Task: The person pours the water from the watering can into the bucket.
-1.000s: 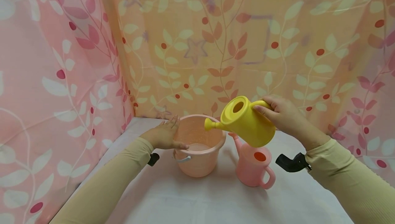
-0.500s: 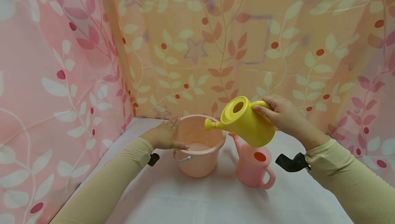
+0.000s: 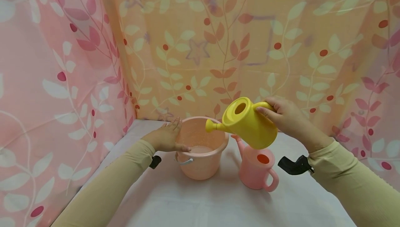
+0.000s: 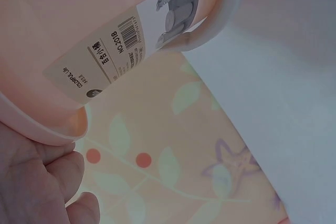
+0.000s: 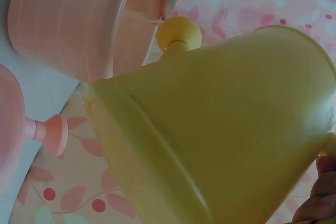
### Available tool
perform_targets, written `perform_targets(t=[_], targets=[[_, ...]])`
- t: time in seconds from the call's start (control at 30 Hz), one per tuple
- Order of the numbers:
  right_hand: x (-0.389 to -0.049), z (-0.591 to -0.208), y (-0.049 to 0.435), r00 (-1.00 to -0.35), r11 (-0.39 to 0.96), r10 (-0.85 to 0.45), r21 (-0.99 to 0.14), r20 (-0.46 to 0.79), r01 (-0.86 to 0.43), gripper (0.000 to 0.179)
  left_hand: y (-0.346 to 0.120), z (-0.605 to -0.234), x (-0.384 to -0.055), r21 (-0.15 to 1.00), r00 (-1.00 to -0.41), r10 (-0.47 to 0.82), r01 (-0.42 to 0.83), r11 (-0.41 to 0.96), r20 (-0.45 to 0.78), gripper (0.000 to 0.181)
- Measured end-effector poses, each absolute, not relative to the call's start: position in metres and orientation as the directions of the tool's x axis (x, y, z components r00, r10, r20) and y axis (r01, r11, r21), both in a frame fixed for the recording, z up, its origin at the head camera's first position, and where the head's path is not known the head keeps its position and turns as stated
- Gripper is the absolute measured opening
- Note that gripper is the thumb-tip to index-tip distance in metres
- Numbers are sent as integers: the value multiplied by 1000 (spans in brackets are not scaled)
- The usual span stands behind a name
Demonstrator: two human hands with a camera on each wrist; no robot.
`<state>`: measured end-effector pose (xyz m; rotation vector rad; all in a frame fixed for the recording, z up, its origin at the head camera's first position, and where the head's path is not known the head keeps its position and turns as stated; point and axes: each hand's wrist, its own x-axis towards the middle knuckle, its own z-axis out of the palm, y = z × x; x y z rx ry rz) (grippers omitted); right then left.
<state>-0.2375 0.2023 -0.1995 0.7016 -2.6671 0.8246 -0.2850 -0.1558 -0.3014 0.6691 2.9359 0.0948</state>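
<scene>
My right hand [image 3: 288, 117] grips the handle of a yellow watering can [image 3: 254, 128], raised and tipped so its spout reaches over a peach bucket [image 3: 200, 168]. The round yellow spout head [image 5: 178, 32] shows by the bucket's mouth in the right wrist view. On the bucket's left rim rests my left hand [image 3: 165, 137], fingers extended and thumb lying along the rim. Its fingertips [image 4: 68, 174] show right at the rim in the left wrist view. Some clear liquid seems to lie at the bucket's bottom. A pink watering can [image 3: 254, 171] stands upright below the yellow one.
A white cloth [image 3: 200, 206] covers the table. Flowered fabric [image 3: 197, 29] hangs behind, and pink flowered fabric [image 3: 56, 98] hangs on the left. The bucket's pale handle [image 3: 186, 161] hangs down its front, and a printed label [image 4: 113, 51] is stuck to its side.
The yellow watering can and my right hand have shifted very slightly left. My left hand, the bucket and the pink watering can have stayed in place.
</scene>
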Motion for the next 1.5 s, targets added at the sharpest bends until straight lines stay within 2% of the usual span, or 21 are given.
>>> perform_targets(t=[1.5], targets=[[-239, -203, 204, -849, 722, -359, -461, 388, -516, 26, -156, -302, -285, 94, -896, 432, 424, 901, -105, 119]])
